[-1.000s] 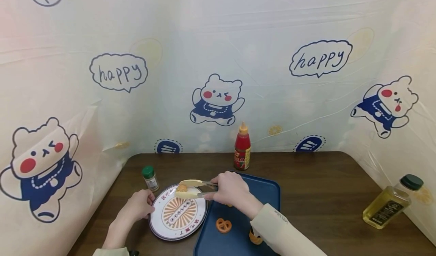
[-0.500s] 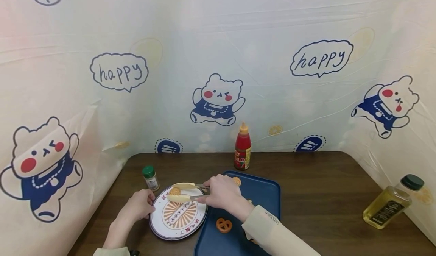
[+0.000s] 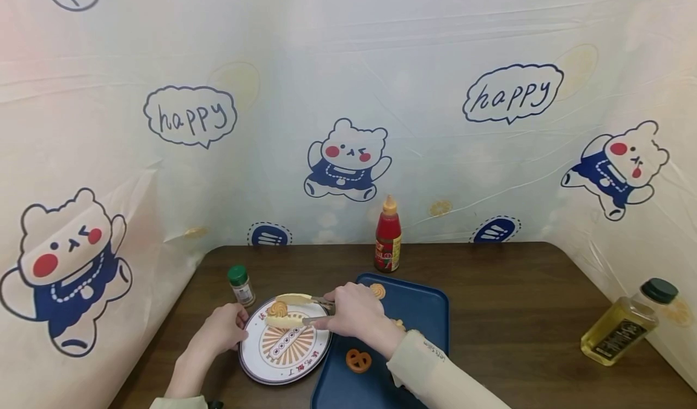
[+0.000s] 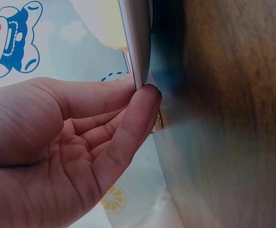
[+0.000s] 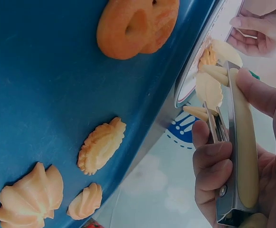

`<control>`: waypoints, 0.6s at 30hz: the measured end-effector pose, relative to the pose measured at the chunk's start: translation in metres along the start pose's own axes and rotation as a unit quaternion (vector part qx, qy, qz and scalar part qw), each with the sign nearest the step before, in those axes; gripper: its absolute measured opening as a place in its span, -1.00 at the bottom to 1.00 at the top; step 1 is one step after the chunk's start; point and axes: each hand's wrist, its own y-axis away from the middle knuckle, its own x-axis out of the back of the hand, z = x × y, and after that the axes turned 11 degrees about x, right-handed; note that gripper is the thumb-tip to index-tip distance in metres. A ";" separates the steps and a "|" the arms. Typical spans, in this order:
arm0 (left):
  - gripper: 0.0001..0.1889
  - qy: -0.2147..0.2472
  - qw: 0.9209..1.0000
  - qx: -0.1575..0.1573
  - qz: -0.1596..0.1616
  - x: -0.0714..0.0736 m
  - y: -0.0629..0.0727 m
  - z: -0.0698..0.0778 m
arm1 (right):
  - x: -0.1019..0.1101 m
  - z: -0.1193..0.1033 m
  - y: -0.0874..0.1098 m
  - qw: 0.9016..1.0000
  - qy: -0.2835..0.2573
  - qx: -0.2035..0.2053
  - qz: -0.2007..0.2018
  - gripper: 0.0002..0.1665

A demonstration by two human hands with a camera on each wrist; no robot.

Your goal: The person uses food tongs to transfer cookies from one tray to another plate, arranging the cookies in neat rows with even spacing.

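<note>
My left hand pinches the left rim of a white plate with an orange ray pattern; in the left wrist view thumb and fingers meet at the rim. With my right hand I grip metal tongs with cream handles and cream tips. Their two tips are apart over the far part of the plate, with a round swirled cookie between them. In the right wrist view the cookie shows beside the tips, partly covered by them.
A blue tray right of the plate bears a pretzel, a swirled cookie and several shell-like pastries. A green-capped jar is behind the plate, a red sauce bottle behind the tray, an oil bottle far right.
My right hand has moved left with the tongs, bringing the cookie farther over the plate. The tips look slightly wider apart. My left hand stays at the rim.
</note>
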 end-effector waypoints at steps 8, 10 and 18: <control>-0.76 0.000 1.000 -0.009 0.006 -0.001 0.000 -0.002 | 0.006 0.004 0.007 1.000 -0.010 -0.004 0.017 -0.24; -0.76 0.001 1.000 -0.010 0.007 -0.001 -0.001 -0.003 | 0.009 0.005 0.010 1.000 -0.009 -0.008 0.021 -0.24; -0.75 0.005 1.000 -0.002 0.001 0.000 -0.001 -0.005 | 0.018 0.023 0.027 0.998 -0.040 -0.041 0.035 -0.19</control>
